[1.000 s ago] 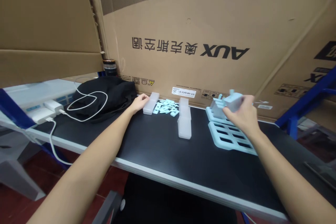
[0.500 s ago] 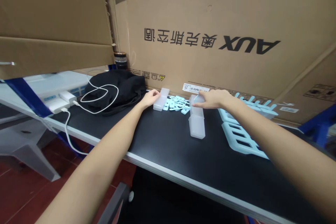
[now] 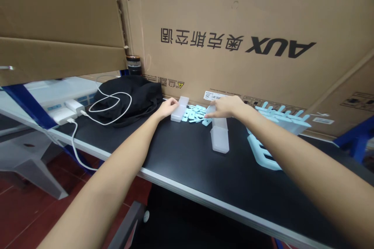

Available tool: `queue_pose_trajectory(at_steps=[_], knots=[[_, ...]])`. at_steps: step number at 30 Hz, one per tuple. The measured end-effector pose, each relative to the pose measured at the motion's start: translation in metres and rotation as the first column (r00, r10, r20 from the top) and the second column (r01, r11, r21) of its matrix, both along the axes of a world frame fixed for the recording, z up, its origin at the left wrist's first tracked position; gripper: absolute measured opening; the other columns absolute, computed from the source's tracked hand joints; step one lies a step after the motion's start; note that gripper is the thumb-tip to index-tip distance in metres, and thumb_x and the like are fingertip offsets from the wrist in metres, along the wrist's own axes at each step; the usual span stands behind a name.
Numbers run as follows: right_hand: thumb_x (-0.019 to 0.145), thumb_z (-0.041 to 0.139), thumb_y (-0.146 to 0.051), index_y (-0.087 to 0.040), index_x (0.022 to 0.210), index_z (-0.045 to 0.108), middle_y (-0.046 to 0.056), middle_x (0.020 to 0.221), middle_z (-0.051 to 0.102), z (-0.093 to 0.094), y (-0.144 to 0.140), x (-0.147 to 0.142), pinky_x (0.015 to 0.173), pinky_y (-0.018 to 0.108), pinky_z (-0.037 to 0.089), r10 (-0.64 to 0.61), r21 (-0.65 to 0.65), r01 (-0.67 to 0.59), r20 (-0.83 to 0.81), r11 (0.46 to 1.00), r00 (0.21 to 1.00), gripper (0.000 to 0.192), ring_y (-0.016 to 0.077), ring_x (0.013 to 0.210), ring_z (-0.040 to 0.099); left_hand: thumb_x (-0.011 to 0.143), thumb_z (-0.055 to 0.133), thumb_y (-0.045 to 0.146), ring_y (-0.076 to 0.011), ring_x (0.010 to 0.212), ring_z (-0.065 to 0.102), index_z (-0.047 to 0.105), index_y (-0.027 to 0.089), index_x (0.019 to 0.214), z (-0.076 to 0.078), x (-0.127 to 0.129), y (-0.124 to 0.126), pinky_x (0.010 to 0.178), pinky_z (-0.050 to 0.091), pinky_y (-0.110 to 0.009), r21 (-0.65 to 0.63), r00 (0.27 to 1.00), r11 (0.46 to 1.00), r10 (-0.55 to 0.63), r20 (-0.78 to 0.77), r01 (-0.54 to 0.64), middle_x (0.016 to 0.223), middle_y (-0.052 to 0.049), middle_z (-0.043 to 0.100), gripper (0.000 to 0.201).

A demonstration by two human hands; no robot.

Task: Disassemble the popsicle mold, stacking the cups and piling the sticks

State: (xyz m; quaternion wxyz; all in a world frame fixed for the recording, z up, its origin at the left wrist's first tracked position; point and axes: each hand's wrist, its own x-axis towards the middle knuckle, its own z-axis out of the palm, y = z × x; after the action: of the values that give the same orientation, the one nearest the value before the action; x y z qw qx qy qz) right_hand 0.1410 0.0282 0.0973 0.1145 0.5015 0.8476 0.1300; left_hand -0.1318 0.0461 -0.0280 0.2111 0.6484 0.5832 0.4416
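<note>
My left hand (image 3: 168,108) is closed at the left edge of a narrow translucent plastic box (image 3: 179,113), its fingertips curled against it. Directly right of that box lies a pile of small flat light-blue plastic pieces (image 3: 193,113), some with holes. My right hand (image 3: 224,106) reaches over the pile's right end, with a pale-blue piece (image 3: 210,109) between thumb and index finger. Below this hand, a second translucent plastic box (image 3: 220,140) lies on the black tabletop (image 3: 187,151), its far end partly hidden by my fingers.
At right, a light-blue slotted rack (image 3: 260,155) and a bin with upright prongs (image 3: 280,114) are partly behind my right forearm. A black cloth bag (image 3: 128,99), white cable (image 3: 117,123) and chargers (image 3: 66,113) lie left. A large cardboard box (image 3: 204,15) walls off the back.
My right hand has moved left from the right box to the pile's right end, the pale-blue piece still between its fingers. My left hand stays at the left box.
</note>
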Motion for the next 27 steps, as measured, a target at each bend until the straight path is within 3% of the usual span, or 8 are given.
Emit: queue_pose_trajectory(at_steps=[8,13,17,22,24,27], knots=[[0.072,0.040,-0.084,-0.035,0.139,0.050,0.012,0.126,0.062,-0.001,-0.005,-0.003,0.090,0.054,0.041,-0.065,0.005,0.065,-0.014,0.998,0.998,0.083,0.0384,0.118,0.054,0.081,0.056,0.036,-0.0205,0.091,0.061,0.065,0.018,0.091,-0.003,-0.001,0.003,0.079,0.045,-0.030,0.011,1.000,1.000,-0.011,0.011,0.011,0.096,-0.005,0.069,0.022],[0.071,0.042,-0.083,-0.023,0.139,0.047,0.018,0.121,0.064,-0.001,-0.004,-0.003,0.088,0.054,0.042,-0.100,0.049,0.103,-0.068,0.993,0.993,0.091,0.0389,0.112,0.058,0.081,0.056,0.036,-0.0203,0.090,0.061,0.065,0.018,0.090,-0.004,-0.001,0.004,0.079,0.045,-0.030,0.021,1.000,1.000,-0.014,0.009,0.014,0.096,-0.005,0.069,0.023],[0.082,0.031,-0.074,-0.015,0.132,0.050,0.020,0.120,0.064,0.005,-0.009,-0.010,0.087,0.050,0.043,-0.136,0.068,0.146,-0.133,0.987,0.982,0.080,0.0376,0.109,0.059,0.080,0.056,0.036,-0.0204,0.090,0.061,0.065,0.018,0.091,-0.003,-0.001,0.002,0.079,0.045,-0.031,0.011,1.000,1.000,-0.014,0.008,0.014,0.096,-0.006,0.069,0.023],[0.084,0.041,-0.056,-0.012,0.127,0.051,0.020,0.119,0.063,0.010,-0.061,-0.032,0.080,0.041,0.047,-0.010,-0.116,-0.005,-0.126,0.993,0.992,0.062,0.0335,0.102,0.062,0.080,0.056,0.037,-0.0212,0.091,0.061,0.065,0.018,0.091,-0.001,0.000,0.001,0.079,0.045,-0.031,0.004,1.000,1.000,-0.010,0.011,0.010,0.097,-0.006,0.069,0.024],[0.084,0.044,-0.048,-0.014,0.127,0.050,0.019,0.112,0.065,0.001,-0.093,-0.044,0.078,0.041,0.047,0.099,-0.160,-0.121,-0.141,0.980,0.985,0.055,0.0331,0.096,0.064,0.080,0.056,0.037,-0.0212,0.090,0.061,0.064,0.018,0.089,0.000,0.001,0.000,0.078,0.045,-0.030,0.008,1.000,1.000,-0.008,0.010,0.008,0.095,-0.005,0.069,0.023],[0.089,0.040,-0.041,-0.019,0.129,0.046,0.018,0.106,0.066,-0.023,-0.135,-0.064,0.074,0.043,0.048,0.225,-0.120,-0.254,-0.217,0.960,0.950,0.046,0.0330,0.091,0.065,0.080,0.056,0.035,-0.0208,0.089,0.060,0.063,0.018,0.087,0.001,0.001,-0.001,0.077,0.045,-0.030,0.017,1.000,1.000,0.001,0.004,-0.001,0.093,-0.004,0.069,0.020]])
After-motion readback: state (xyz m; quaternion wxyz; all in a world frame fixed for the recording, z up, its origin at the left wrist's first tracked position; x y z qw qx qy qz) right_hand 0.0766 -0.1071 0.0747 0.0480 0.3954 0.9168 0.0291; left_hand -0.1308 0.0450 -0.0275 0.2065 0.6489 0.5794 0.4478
